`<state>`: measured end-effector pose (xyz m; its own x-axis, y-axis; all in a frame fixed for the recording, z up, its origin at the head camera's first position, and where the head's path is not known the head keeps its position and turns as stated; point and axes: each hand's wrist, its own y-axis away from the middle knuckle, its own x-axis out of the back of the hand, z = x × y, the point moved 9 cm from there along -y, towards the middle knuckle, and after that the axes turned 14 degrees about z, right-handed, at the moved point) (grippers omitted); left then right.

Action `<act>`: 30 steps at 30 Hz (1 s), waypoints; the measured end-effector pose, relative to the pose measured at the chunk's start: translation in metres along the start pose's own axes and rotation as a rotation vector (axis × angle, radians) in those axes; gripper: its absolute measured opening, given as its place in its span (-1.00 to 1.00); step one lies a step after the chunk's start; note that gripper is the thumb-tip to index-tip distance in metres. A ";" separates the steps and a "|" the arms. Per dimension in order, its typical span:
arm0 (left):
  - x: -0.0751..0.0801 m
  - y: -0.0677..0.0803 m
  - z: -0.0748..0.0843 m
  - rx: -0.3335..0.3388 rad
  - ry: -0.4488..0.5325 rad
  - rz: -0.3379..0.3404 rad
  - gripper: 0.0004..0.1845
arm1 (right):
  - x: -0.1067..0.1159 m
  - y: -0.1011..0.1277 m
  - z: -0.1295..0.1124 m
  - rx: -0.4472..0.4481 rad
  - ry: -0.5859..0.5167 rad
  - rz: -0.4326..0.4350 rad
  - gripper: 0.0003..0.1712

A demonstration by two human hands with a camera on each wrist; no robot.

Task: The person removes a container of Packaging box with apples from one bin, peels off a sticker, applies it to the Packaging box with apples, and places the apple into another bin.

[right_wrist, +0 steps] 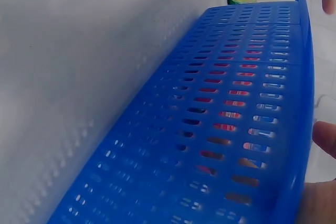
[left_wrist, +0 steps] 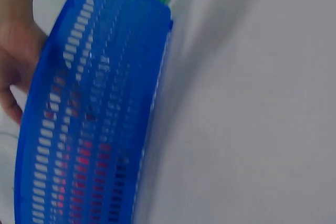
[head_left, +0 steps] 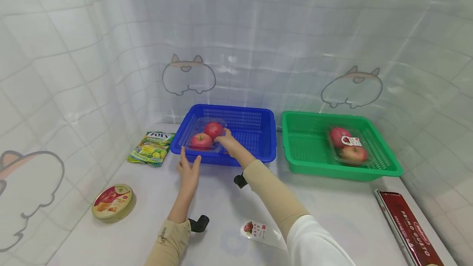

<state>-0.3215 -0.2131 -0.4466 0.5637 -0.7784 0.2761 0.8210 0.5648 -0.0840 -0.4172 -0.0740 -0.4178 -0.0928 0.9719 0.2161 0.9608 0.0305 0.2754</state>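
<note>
Reaching over the front wall of the blue basket [head_left: 255,128], the right hand [head_left: 228,139] has its fingers curled on the edge of a clear apple box [head_left: 204,138] that lies inside the basket at its left end. Two red apples sit in that box. The left hand [head_left: 189,170] is at the front left corner of the blue basket, fingers straight and a little spread, with the tips at the basket's front wall; I cannot tell if they touch it, and it holds nothing. In the left wrist view the blue basket's holed wall [left_wrist: 89,129] fills the left part, with red showing through the holes.

Everything stands on a white bench [head_left: 332,212]. A green basket [head_left: 306,151] sits just right of the blue basket, and it holds another clear box of apples [head_left: 349,145]. A green candy bag [head_left: 150,147] lies just left of the blue basket. A round gold tin [head_left: 113,202] lies well in front of the blue basket, to the left. A small sticker label [head_left: 255,230] lies on the bench well in front of the blue basket. A long dark red box [head_left: 408,229] lies far to the right and in front of it. Behind the blue basket and at both sides hangs a pale checked curtain [head_left: 258,44] with cartoon cat drawings
</note>
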 end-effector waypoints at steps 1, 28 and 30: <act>0.002 -0.002 -0.001 0.004 -0.002 0.014 -0.17 | 0.000 -0.002 0.001 -0.017 -0.008 0.000 -0.16; -0.001 -0.040 -0.005 0.016 0.029 0.028 0.10 | -0.040 -0.170 0.103 0.036 -0.003 0.185 0.00; -0.003 -0.040 -0.004 0.017 0.029 0.026 0.10 | -0.051 -0.206 0.123 0.053 0.039 0.187 0.05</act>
<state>-0.3553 -0.2345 -0.4480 0.5871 -0.7711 0.2464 0.8048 0.5889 -0.0747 -0.5780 -0.1009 -0.6006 0.0797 0.9521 0.2953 0.9746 -0.1366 0.1774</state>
